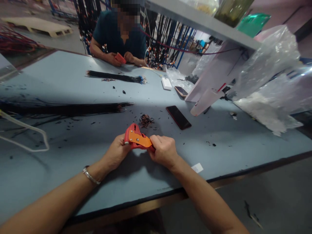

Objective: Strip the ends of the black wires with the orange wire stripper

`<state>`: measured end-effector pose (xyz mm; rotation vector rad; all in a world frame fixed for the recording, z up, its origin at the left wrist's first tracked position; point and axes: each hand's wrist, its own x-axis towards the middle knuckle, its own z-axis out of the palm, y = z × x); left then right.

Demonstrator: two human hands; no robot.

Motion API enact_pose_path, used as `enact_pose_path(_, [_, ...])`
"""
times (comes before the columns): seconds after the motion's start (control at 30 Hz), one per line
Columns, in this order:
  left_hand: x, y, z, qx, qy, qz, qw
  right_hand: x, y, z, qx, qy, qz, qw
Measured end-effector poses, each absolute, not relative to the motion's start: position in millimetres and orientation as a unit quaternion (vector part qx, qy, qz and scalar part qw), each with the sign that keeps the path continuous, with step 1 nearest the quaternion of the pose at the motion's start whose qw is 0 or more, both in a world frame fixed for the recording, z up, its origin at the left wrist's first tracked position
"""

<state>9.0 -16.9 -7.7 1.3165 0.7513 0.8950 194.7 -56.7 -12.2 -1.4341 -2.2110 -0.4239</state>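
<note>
Red-orange tool (137, 138) above a blue-grey table (229, 159), pallet (39, 25) on the floor (65, 43) beyond

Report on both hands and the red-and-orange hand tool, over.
Left hand, right hand: both gripping red-and-orange hand tool. Above grey-blue tabletop. Heap of dark clippings just beyond; flat black phone beyond right hand.

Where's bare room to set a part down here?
Best: right of the white label, along the front of the table; only specks there. Smaller: between label and black phone. Crowded: scrap pile beyond the red tool, and left around the near wire bundle.
</note>
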Motion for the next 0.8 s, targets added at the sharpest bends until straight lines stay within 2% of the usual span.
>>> enact_pose_path(0.23, [9,-15,-8,0.580,0.344,0.400,0.621,195,-54,-14,-0.541,-0.800,-0.130,0.222])
enact_pose_path(0.37, [10,-13,-6,0.589,0.361,0.414,0.593,196,-52,-8,-0.577,-0.774,-0.034,0.258])
enact_pose_path(0.5, [9,-12,-4,0.628,0.433,0.404,0.506,199,-54,5,-0.596,-0.692,0.169,0.369])
enact_pose_path(0.6, [7,-10,-2,0.647,0.457,0.402,0.459,203,-57,11,-0.541,-0.586,0.413,0.441])
enact_pose_path(0.7, [6,-10,-1,0.649,0.466,0.404,0.445,207,-58,8,-0.445,-0.438,0.627,0.466])
enact_pose_path(0.8, [6,-12,0,0.646,0.468,0.404,0.448,209,-57,1,-0.385,-0.339,0.727,0.457])
